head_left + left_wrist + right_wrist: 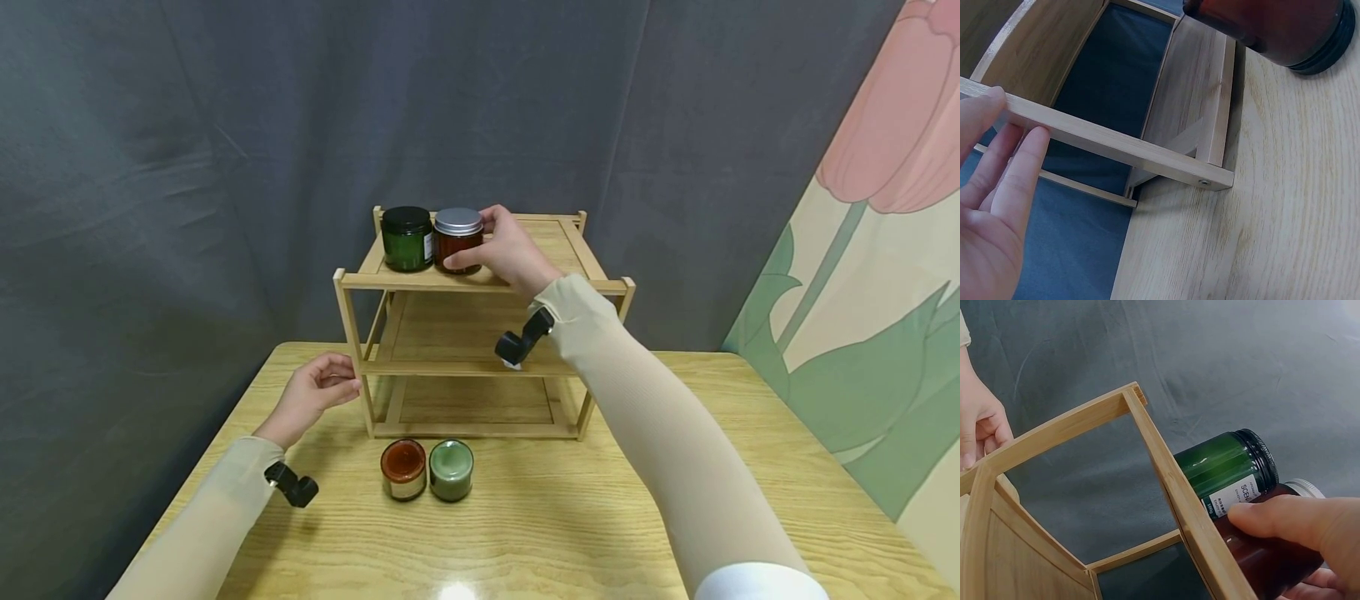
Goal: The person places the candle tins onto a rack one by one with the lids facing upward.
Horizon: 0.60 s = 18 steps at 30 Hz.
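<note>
My right hand [517, 250] grips an amber jar [455, 250] with a silver lid on the top tier of a wooden three-tier shelf [450, 367]. Close against its left side stands a green jar [406, 242] with a black lid; its white label shows in the right wrist view. Lower down, my left hand [318, 392] pinches the shelf's left front post between thumb and fingers, as the left wrist view [1004, 181] shows. On the table before the shelf sit an open amber candle jar [403, 471] and an open green candle jar [451, 471], side by side.
The shelf stands on a light wood-grain table [540, 533]. Behind it hangs a dark grey curtain [300, 125], which runs down the left side too. On the right is a panel with a painted pink tulip [892, 125].
</note>
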Each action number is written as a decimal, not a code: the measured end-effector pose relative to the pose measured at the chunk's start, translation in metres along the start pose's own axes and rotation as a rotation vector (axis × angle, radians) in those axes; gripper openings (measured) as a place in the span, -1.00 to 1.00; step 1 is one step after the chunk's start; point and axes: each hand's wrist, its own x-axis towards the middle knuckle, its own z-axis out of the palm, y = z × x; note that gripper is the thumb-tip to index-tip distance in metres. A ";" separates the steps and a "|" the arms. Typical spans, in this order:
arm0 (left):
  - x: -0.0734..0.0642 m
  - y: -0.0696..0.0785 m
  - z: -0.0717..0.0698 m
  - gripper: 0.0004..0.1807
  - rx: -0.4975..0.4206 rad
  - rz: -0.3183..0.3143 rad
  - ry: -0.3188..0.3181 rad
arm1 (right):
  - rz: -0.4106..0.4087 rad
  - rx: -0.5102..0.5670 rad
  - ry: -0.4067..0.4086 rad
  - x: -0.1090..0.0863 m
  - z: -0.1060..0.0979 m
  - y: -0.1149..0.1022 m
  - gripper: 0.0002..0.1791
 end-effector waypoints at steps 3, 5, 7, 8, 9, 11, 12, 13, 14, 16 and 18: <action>0.000 0.000 0.000 -0.54 0.002 0.000 0.001 | 0.007 0.000 -0.002 0.000 0.000 0.000 -0.21; -0.001 0.000 0.000 -0.54 0.003 -0.002 0.001 | 0.011 0.001 -0.005 0.000 0.001 0.000 -0.21; -0.001 0.000 0.000 -0.54 0.004 -0.002 0.001 | 0.016 0.002 -0.007 0.001 0.001 0.000 -0.21; -0.001 0.000 0.000 -0.54 0.004 -0.002 0.001 | 0.017 0.002 -0.006 0.001 0.001 0.000 -0.21; -0.001 0.000 0.000 -0.54 0.003 -0.002 0.001 | 0.018 0.001 -0.007 0.001 0.001 0.000 -0.21; -0.002 0.000 0.000 -0.54 0.002 -0.001 0.001 | 0.019 -0.001 -0.007 0.002 0.001 0.000 -0.21; -0.002 0.000 0.000 -0.54 0.000 0.000 0.001 | 0.018 -0.004 -0.007 0.002 0.001 0.000 -0.21; -0.002 0.000 0.000 -0.54 -0.001 0.000 0.001 | 0.015 -0.006 -0.006 0.002 0.001 0.000 -0.22; -0.002 0.000 0.000 -0.55 -0.003 0.000 0.000 | 0.014 -0.005 -0.006 0.002 0.001 0.000 -0.22; -0.002 0.000 0.000 -0.55 -0.004 0.002 0.000 | 0.013 -0.007 -0.007 0.001 0.001 -0.001 -0.22; -0.002 0.000 0.000 -0.55 -0.005 0.002 -0.001 | 0.016 -0.007 -0.009 0.001 0.001 -0.001 -0.21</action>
